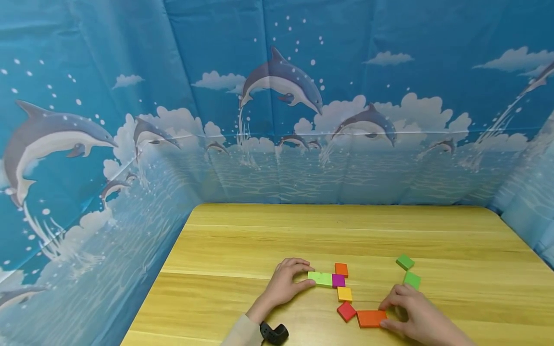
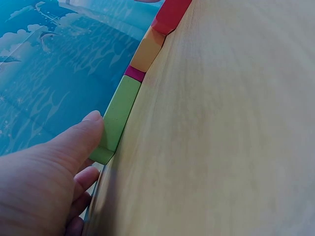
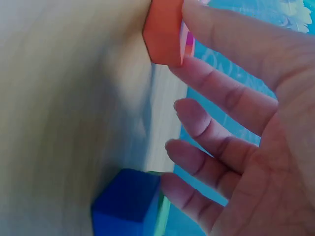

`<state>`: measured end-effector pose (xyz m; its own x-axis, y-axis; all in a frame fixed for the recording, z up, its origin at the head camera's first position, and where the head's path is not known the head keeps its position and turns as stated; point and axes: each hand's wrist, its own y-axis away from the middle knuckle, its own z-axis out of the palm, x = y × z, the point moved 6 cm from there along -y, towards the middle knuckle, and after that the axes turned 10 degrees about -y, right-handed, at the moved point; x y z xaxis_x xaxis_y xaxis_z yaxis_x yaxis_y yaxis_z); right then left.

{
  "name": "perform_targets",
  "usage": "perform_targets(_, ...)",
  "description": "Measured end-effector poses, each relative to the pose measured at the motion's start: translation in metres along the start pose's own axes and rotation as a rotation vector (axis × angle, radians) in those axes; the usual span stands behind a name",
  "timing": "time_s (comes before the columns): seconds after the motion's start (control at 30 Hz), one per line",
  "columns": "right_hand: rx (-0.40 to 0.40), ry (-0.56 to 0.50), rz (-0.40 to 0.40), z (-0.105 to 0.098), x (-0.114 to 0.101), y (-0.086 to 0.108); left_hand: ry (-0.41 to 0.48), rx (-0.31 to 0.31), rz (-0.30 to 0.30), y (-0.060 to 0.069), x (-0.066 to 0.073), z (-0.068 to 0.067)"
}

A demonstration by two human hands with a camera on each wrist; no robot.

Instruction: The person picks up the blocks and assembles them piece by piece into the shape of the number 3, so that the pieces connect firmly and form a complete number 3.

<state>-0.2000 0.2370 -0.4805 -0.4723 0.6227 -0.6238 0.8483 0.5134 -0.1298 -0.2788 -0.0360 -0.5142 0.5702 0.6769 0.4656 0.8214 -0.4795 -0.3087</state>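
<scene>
My left hand (image 1: 287,283) pinches the left end of a light green block (image 1: 321,279) between thumb and forefinger; the left wrist view shows the thumb on its near side. A purple block (image 1: 339,281) meets its right end, with a small orange block (image 1: 341,270) behind and a yellow block (image 1: 344,294) in front. A red block (image 1: 346,311), turned cornerwise, follows and touches a long orange block (image 1: 368,319). My right hand (image 1: 417,312) pinches that long block's right end with thumb and forefinger, its other fingers spread in the right wrist view.
Two green blocks, a farther one (image 1: 405,262) and a nearer one (image 1: 412,279), lie beyond my right hand. A blue block (image 3: 125,201) sits by its little finger, hidden in the head view. A dolphin-print curtain (image 1: 277,168) hangs behind the wooden table (image 1: 242,235).
</scene>
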Motion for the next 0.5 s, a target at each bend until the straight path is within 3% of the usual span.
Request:
perform_targets(0.3,-0.105,-0.140,-0.080,0.006,-0.003,0.001,0.004,-0.003,0.005,-0.001,-0.001,0.001)
perform_targets(0.5,-0.175,-0.141,-0.064,0.012,-0.006,-0.001,0.004,-0.006,0.001,-0.001,-0.002,0.001)
